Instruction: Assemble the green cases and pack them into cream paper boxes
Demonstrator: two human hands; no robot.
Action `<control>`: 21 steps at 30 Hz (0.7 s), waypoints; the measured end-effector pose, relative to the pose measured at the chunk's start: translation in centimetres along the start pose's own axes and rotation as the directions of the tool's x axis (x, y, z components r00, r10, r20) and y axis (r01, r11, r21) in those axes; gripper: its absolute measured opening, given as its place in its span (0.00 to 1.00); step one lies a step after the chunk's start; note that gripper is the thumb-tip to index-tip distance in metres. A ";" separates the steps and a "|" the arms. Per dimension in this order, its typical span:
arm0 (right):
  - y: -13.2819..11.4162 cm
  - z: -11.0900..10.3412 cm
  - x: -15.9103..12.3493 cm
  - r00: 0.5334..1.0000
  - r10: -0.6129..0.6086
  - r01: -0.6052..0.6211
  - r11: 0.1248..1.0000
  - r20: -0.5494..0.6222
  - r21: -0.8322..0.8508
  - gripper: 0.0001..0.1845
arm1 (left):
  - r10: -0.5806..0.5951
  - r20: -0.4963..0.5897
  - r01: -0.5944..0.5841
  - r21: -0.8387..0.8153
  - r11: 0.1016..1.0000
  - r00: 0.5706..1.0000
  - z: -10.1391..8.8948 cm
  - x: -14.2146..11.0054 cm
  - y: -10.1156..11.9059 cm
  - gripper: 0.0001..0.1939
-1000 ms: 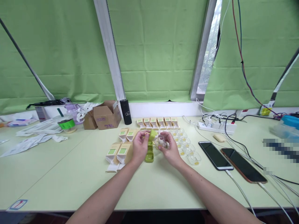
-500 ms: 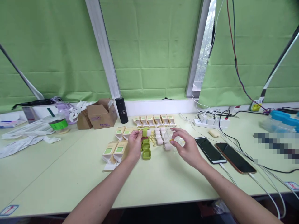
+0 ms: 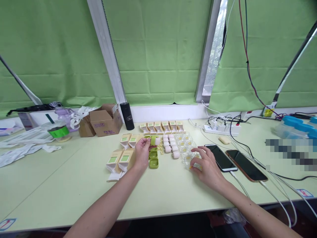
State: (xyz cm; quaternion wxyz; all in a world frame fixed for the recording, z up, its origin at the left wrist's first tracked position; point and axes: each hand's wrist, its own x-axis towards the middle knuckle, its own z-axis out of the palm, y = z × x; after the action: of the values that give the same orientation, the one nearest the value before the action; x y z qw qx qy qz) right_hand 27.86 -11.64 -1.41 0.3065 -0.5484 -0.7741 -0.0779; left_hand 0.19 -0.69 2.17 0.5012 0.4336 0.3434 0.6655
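My left hand (image 3: 142,152) is closed round a small green case with a pale pink piece (image 3: 155,140), held just above a column of green cases (image 3: 153,159). My right hand (image 3: 206,164) rests low on the table at the near end of a row of clear plastic shells (image 3: 185,147), fingers curled on one clear shell (image 3: 193,164). Between the hands lie pale pink pieces (image 3: 170,147) in short rows. Small tan boxes with green labels (image 3: 120,160) sit left of my left hand, and more stand in a row (image 3: 162,126) behind.
Two phones (image 3: 221,157) (image 3: 245,160) on cables lie right of my right hand. A power strip (image 3: 221,128) with tangled wires sits behind them. At the back left are cardboard boxes (image 3: 105,121), a black cylinder (image 3: 126,116), a cup (image 3: 56,130) and white wrappers (image 3: 22,149).
My right hand has moved away from my left, rightward and down to the near end of the clear shells. My left hand keeps the green case. The view has shifted right.
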 end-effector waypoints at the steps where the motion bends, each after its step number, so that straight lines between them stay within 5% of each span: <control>1: 0.1 0.1 0.0 1.000 0.004 -0.004 1.000 0.003 -0.020 0.09 | -0.001 0.003 0.001 0.002 1.000 1.000 0.0 0.0 0.0 0.18; 8: 0.3 0.5 0.0 1.000 0.003 -0.003 0.997 0.000 -0.072 0.08 | -0.010 0.000 0.010 -0.007 1.000 1.000 -0.2 0.0 0.0 0.18; 13: -0.2 -0.9 1.1 0.999 -0.005 0.005 1.000 -0.032 0.002 0.25 | -0.024 -0.004 0.024 -0.034 0.999 1.000 -0.1 -0.1 0.1 0.16; 15: -1.0 -1.8 2.4 0.997 -0.022 0.028 0.997 -0.076 0.074 0.25 | -0.036 0.002 0.036 -0.051 0.998 0.999 0.0 -0.1 0.2 0.15; 21: -5.3 -1.1 7.4 0.947 -0.219 0.275 0.930 -0.234 0.244 0.25 | -0.147 0.026 0.148 -0.079 0.986 0.989 0.2 -0.4 0.3 0.13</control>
State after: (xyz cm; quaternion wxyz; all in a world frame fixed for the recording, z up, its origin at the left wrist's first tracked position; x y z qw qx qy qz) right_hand 21.97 -8.22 4.77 0.4444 -0.3877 -0.8051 -0.0639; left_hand 0.29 -1.11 2.43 0.5696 0.3933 0.3423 0.6354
